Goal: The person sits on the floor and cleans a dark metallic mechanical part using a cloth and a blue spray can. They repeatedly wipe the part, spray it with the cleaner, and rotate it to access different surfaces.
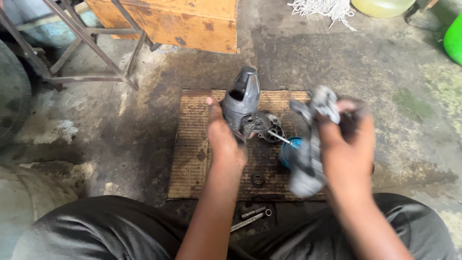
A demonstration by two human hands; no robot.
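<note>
- The left hand (222, 139) is closed around a dark grey metal housing (242, 102), holding it up over the middle of a cardboard mat (192, 144) that lies on the concrete floor (120, 120).
- The housing stands roughly upright, narrow end up, with an open port on its side.
- The right hand (347, 144) grips a grey rag (308, 144), blurred, just right of the housing, over the mat's right edge.
- Below the housing, on the mat, lies a round metal part with a thin shaft (275, 135); beside it, partly hidden by the rag, is a blue cap-like thing (288, 150).
- A small black ring (258, 179) rests near the mat's front edge.
- On the floor just off the front edge lie slim metal tool bits (250, 217), between the person's knees.
- Beyond the mat's far edge stand a wooden box (187, 24) and a metal frame (91, 58); a white mop head (327, 9) lies farther right.
</note>
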